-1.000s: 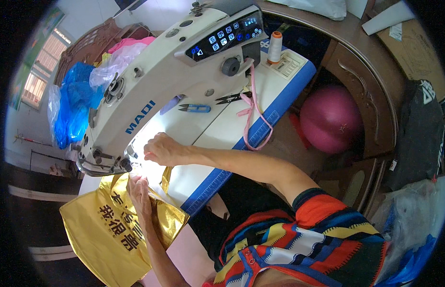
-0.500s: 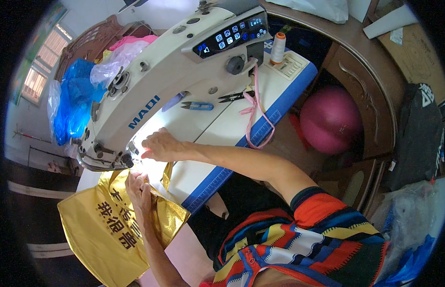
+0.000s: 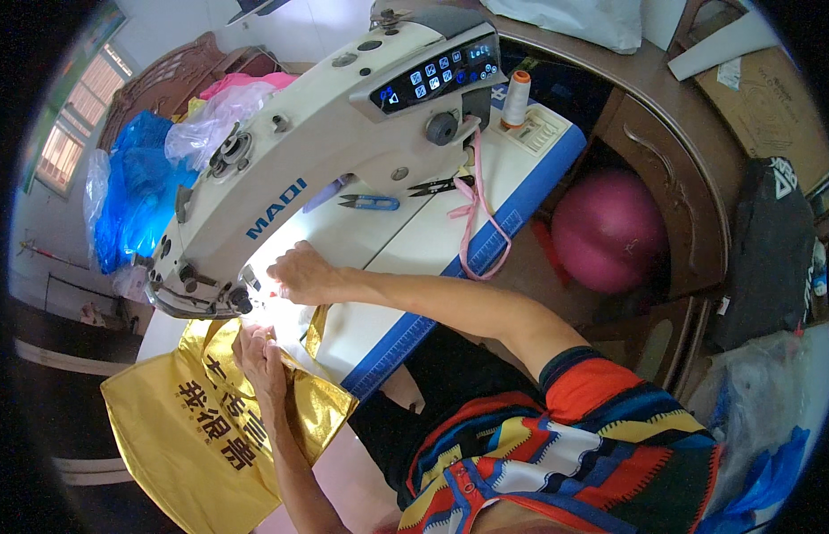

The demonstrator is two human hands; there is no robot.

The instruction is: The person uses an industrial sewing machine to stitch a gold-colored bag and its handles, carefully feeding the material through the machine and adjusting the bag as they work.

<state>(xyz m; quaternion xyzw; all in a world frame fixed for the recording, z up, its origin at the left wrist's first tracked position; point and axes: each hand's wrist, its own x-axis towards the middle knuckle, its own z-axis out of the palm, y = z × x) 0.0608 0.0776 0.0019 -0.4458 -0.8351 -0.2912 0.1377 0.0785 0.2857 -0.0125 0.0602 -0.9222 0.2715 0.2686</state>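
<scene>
A shiny gold bag (image 3: 156, 414) with dark printing hangs over the near left end of the white sewing table. My left hand (image 3: 261, 356) is closed on its upper edge, just in front of the needle area of a white sewing machine (image 3: 334, 133). My right hand (image 3: 303, 274) is curled shut beside the needle, its fingertips lost in the lamp's glare, so what they hold cannot be made out. A gold strap (image 3: 316, 329) stands up between my two hands. The bag's lower part droops past the table edge.
Behind my right hand lie blue thread snips (image 3: 370, 203) and black snips (image 3: 441, 186). A pink ribbon (image 3: 472, 222) dangles from the machine near a thread cone (image 3: 516, 100). A blue ruler strip (image 3: 392, 356) lines the table edge. Beyond it sits a pink ball (image 3: 609, 230).
The view has shifted slightly. Both hands stay close to the needle, the left still on the bag, with little visible movement of the cloth.
</scene>
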